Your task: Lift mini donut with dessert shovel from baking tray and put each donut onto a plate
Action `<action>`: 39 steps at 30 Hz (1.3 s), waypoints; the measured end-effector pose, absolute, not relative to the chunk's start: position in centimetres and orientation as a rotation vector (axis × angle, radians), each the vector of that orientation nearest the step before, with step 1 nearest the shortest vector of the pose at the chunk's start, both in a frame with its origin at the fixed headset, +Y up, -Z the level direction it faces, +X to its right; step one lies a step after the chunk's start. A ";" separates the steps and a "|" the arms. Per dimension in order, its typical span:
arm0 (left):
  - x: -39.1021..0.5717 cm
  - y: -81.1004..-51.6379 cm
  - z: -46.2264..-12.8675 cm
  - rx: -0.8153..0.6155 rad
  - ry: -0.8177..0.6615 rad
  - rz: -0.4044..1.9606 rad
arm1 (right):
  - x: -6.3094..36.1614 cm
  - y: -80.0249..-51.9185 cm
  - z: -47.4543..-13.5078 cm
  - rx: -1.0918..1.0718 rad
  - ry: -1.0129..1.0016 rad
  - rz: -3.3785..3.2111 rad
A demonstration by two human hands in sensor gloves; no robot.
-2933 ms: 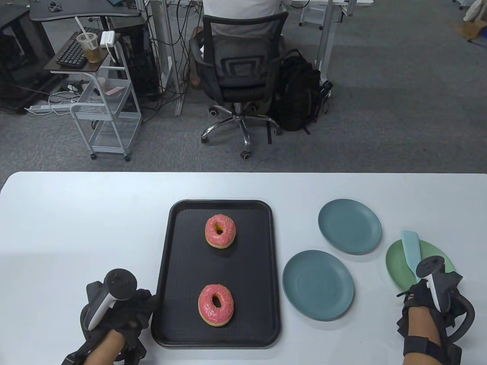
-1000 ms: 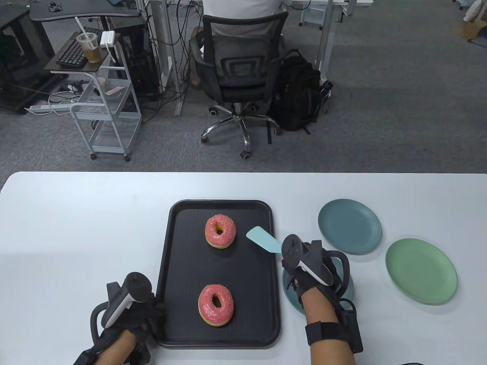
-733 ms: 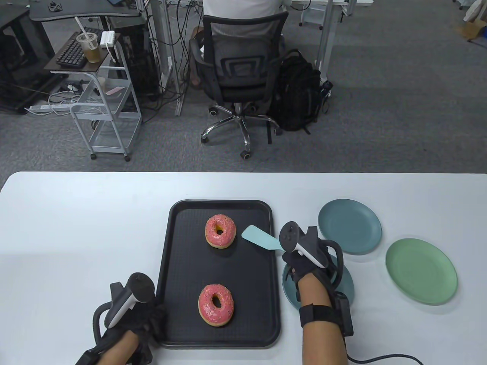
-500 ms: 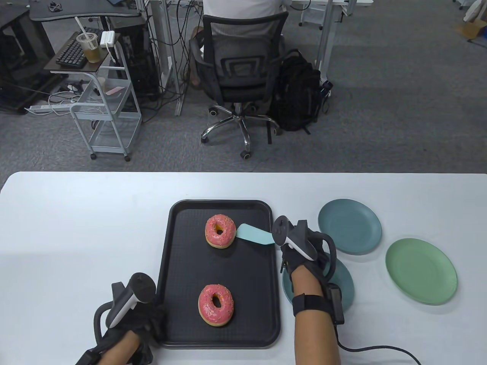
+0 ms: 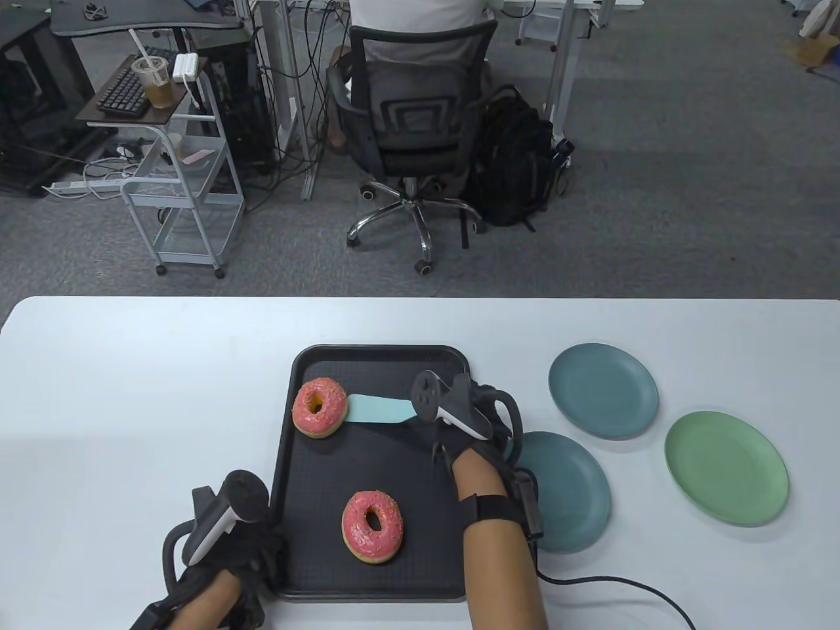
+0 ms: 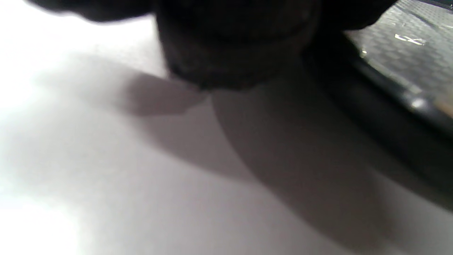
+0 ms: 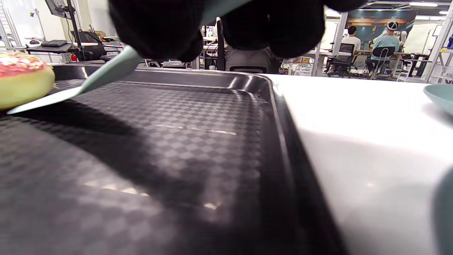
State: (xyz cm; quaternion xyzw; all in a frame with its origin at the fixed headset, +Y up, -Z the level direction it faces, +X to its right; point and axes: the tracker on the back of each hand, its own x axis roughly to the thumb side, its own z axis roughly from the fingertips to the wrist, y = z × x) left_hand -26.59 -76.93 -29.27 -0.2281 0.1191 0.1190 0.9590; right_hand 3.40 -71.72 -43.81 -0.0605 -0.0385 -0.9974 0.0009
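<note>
A black baking tray [image 5: 440, 374] holds two pink-iced donuts. The far donut [image 5: 319, 407] sits against the tray's left wall, also low at the left of the right wrist view as the far donut [image 7: 21, 85]. My right hand [image 5: 459, 420] grips the handle of the pale teal dessert shovel [image 5: 377, 410], and the blade's tip touches that donut's right side. In the right wrist view the dessert shovel [image 7: 106, 76] slants down from my gloved fingers [image 7: 159, 24] to the tray floor. The near donut [image 5: 372, 526] lies untouched. My left hand [image 5: 259, 545] rests against the tray's near left rim.
Three plates lie right of the tray, all bare: a far blue plate [image 5: 602, 390], a near blue plate [image 5: 571, 492] partly under my right forearm, and a green plate [image 5: 726, 467]. A cable trails from my right wrist. The tray's rim [image 6: 389, 99] shows blurred beside my left glove.
My right hand moved left across the tray with the shovel. The blade reached the far donut and pushed it left, up to the tray's left wall. The left hand stayed put.
</note>
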 end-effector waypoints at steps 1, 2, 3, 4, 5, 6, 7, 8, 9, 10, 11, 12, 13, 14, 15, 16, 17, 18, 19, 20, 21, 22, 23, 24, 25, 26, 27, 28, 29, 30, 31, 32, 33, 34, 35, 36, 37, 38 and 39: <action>-26.6 -76.9 -29.3 -0.462 0.241 0.241 | 3.1 -71.7 -43.8 -0.188 -0.111 -3.126; -26.6 -76.9 -29.3 -0.461 0.241 0.240 | 2.9 -71.8 -43.9 -0.191 -0.112 -3.136; -26.6 -76.9 -29.3 -0.461 0.240 0.240 | 2.8 -71.9 -43.9 -0.190 -0.117 -3.142; -26.6 -76.9 -29.3 -0.460 0.240 0.239 | 2.7 -72.0 -43.9 -0.197 -0.118 -3.149; -26.6 -76.9 -29.3 -0.459 0.240 0.240 | 2.6 -72.1 -43.9 -0.205 -0.119 -3.157; -26.6 -76.9 -29.3 -0.460 0.239 0.241 | 2.3 -72.3 -43.8 -0.215 -0.122 -3.165; -26.6 -76.9 -29.3 -0.461 0.239 0.242 | 2.0 -72.4 -43.8 -0.223 -0.122 -3.168; -26.6 -76.9 -29.3 -0.461 0.239 0.243 | 1.7 -72.6 -43.7 -0.238 -0.114 -3.171; -26.5 -76.9 -29.3 -0.460 0.239 0.240 | 1.1 -72.9 -43.6 -0.251 -0.105 -3.178; -26.5 -76.9 -29.3 -0.460 0.239 0.238 | 0.8 -73.0 -43.6 -0.262 -0.101 -3.182; -26.5 -76.9 -29.3 -0.460 0.239 0.237 | 0.4 -73.1 -43.5 -0.271 -0.095 -3.184; -26.5 -76.9 -29.3 -0.460 0.239 0.237 | -0.1 -73.3 -43.4 -0.284 -0.085 -3.185; -26.5 -76.9 -29.3 -0.461 0.239 0.237 | -0.3 -73.4 -43.4 -0.290 -0.086 -3.184; -26.5 -76.9 -29.3 -0.462 0.239 0.239 | -0.7 -73.5 -43.3 -0.301 -0.087 -3.188; -26.5 -76.9 -29.3 -0.463 0.239 0.239 | -0.9 -73.6 -43.2 -0.306 -0.079 -3.192; -26.5 -76.9 -29.3 -0.463 0.238 0.236 | -1.0 -73.6 -43.1 -0.311 -0.070 -3.195; -26.5 -76.9 -29.3 -0.464 0.237 0.234 | -1.0 -73.6 -43.1 -0.308 -0.072 -3.197; -26.5 -77.0 -29.3 -0.464 0.237 0.234 | -0.9 -73.6 -43.0 -0.307 -0.073 -3.202; -26.5 -77.0 -29.3 -0.466 0.237 0.234 | -0.7 -73.6 -42.9 -0.309 -0.056 -3.215; -26.5 -77.0 -29.3 -0.467 0.236 0.234 | -0.6 -73.5 -42.8 -0.309 -0.048 -3.221; -26.5 -77.0 -29.3 -0.468 0.236 0.234 | -0.3 -73.3 -42.7 -0.307 -0.037 -3.233; -26.5 -77.0 -29.3 -0.469 0.235 0.234 | -0.1 -73.2 -42.6 -0.300 -0.029 -3.248; -26.5 -77.0 -29.3 -0.468 0.236 0.232 | 0.1 -72.9 -42.4 -0.285 -0.013 -3.269; -26.5 -77.0 -29.3 -0.469 0.236 0.231 | 0.4 -72.6 -42.3 -0.277 0.013 -3.282; -26.5 -77.0 -29.3 -0.468 0.235 0.229 | 0.7 -72.2 -42.1 -0.262 0.020 -3.291; -26.5 -77.0 -29.3 -0.468 0.235 0.228 | 1.0 -71.9 -41.9 -0.245 0.020 -3.308; -26.5 -77.0 -29.3 -0.469 0.235 0.228 | 1.4 -71.5 -41.7 -0.224 0.032 -3.326; -26.5 -77.0 -29.3 -0.469 0.234 0.229 | 1.7 -71.2 -41.5 -0.209 0.043 -3.332; -26.5 -77.0 -29.3 -0.470 0.233 0.231 | 2.2 -70.8 -41.2 -0.188 0.066 -3.340; -26.5 -77.0 -29.3 -0.470 0.233 0.232 | 2.3 -70.6 -41.1 -0.179 0.071 -3.342; -26.5 -77.0 -29.3 -0.471 0.233 0.232 | 3.0 -70.2 -40.7 -0.141 0.080 -3.354; -26.5 -77.0 -29.3 -0.471 0.232 0.232 | 3.7 -69.9 -40.4 -0.103 0.095 -3.364; -26.5 -77.0 -29.3 -0.470 0.232 0.232 | 4.1 -69.7 -40.2 -0.082 0.100 -3.365; -26.5 -77.0 -29.3 -0.471 0.231 0.232 | 4.9 -69.4 -39.9 -0.033 0.112 -3.364; -26.5 -77.0 -29.3 -0.471 0.231 0.233 | 5.8 -69.2 -39.6 0.005 0.119 -3.363; -26.5 -77.0 -29.3 -0.471 0.231 0.233 | 6.8 -69.0 -39.2 0.055 0.131 -3.356; -26.5 -77.0 -29.3 -0.471 0.232 0.234 | 7.6 -68.8 -39.0 0.090 0.138 -3.350; -26.5 -77.0 -29.3 -0.471 0.232 0.233 | 8.5 -68.6 -38.7 0.133 0.146 -3.345; -26.5 -77.0 -29.3 -0.471 0.232 0.234 | 9.7 -68.4 -38.4 0.192 0.152 -3.341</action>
